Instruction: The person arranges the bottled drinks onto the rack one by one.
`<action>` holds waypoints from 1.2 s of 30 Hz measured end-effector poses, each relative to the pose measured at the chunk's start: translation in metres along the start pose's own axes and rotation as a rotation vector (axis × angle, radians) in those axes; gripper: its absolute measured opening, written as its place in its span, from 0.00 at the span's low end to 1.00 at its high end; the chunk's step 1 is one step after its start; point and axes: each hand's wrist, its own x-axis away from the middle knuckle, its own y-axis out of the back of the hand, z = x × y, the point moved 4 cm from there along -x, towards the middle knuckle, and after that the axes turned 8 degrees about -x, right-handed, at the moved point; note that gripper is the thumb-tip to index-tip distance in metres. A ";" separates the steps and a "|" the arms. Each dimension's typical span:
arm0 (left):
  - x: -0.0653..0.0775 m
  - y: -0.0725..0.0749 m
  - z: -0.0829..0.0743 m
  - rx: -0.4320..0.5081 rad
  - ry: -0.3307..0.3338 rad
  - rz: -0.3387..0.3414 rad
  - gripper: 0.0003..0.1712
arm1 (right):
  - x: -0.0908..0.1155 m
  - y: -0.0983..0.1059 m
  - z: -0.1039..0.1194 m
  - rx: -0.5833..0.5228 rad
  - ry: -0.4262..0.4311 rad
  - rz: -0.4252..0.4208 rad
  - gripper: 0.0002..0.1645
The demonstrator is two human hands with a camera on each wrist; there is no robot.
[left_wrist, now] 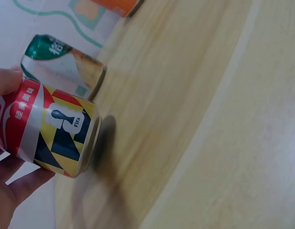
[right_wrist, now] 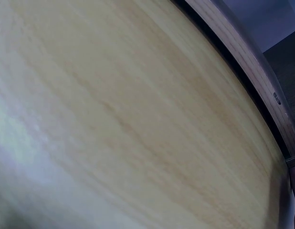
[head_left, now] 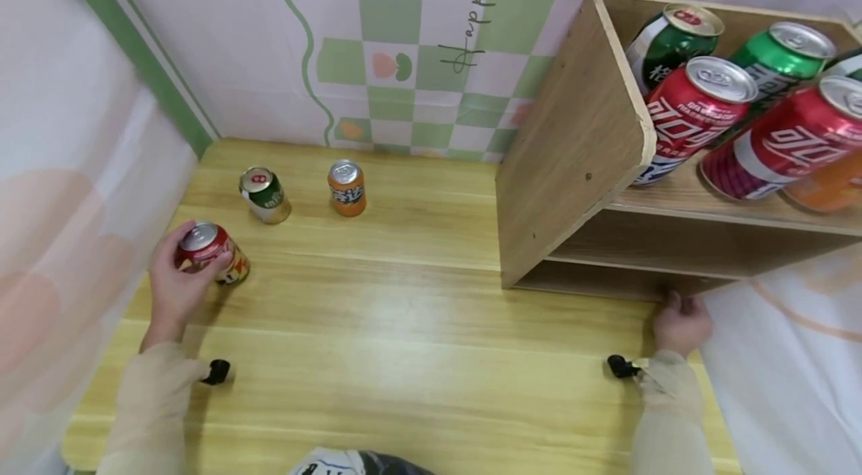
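My left hand (head_left: 178, 284) grips a red soda can (head_left: 232, 265) at the left of the table, thumb on one side and fingers on the other. Yellow and dark patches mark the can's lower part (left_wrist: 66, 126) in the left wrist view; I cannot tell whether its base touches the table. Just behind stands a green, white and gold can (head_left: 266, 196), and an orange soda can (head_left: 347, 189) is upright farther right. At the lower front edge of the wooden shelf (head_left: 572, 138), my right hand (head_left: 682, 323) holds on with curled fingers, partly hidden in its wrist view.
On the shelf's upper level are several cans, among them a red can (head_left: 700, 108), a bright green can (head_left: 784, 56) and a dark green can (head_left: 673, 41). A patterned cloth (head_left: 404, 34) hangs behind the wooden table (head_left: 404, 295).
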 end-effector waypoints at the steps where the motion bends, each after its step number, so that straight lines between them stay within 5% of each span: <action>1: 0.000 0.000 -0.001 -0.001 -0.002 -0.002 0.46 | 0.000 0.000 0.000 0.018 0.010 0.002 0.24; 11: 0.008 0.001 -0.026 -0.013 -0.037 -0.018 0.45 | -0.004 0.001 -0.001 0.053 -0.004 0.015 0.26; 23: 0.023 -0.007 -0.068 -0.119 -0.082 0.129 0.46 | -0.006 0.000 -0.004 0.038 0.030 0.003 0.24; 36: 0.033 -0.015 -0.108 -0.051 -0.191 0.178 0.43 | -0.006 0.000 -0.008 0.001 -0.049 0.038 0.26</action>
